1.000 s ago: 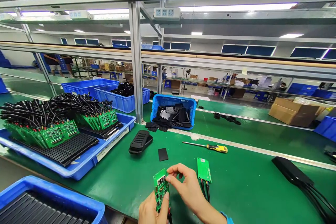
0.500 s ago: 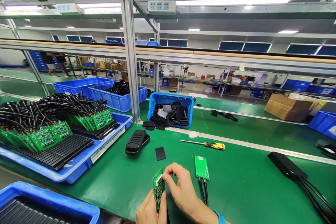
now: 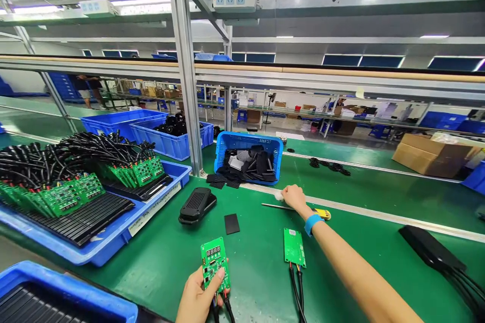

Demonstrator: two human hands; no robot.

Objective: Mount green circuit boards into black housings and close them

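A green circuit board with a small black four-digit display [image 3: 214, 264] is gripped upright in the left hand [image 3: 197, 295] low at the near edge of the green-topped counter [image 3: 359, 262], the thumb pressed on its lower face and dark wires trailing beneath; the digits on the display cannot be read. The right hand [image 3: 293, 196] is stretched far forward, its fingers curled down over a small white scrap [image 3: 279, 195] lying at the pale strip across the counter; whether the scrap is pinched cannot be told. A blue band [image 3: 312, 223] is worn on that wrist. Just beside the hand lies a screwdriver with a yellow and black handle [image 3: 320, 213], partly hidden by the wrist. A second green board with black leads [image 3: 294, 246] lies flat between the two arms. A black square pad [image 3: 231, 223] and a black ribbed housing [image 3: 197, 205] are set further left. A blue perforated basket of black parts [image 3: 248, 158] stands behind, and a blue tray of wired green boards [image 3: 151, 212] carries a white label whose writing is too small to read.
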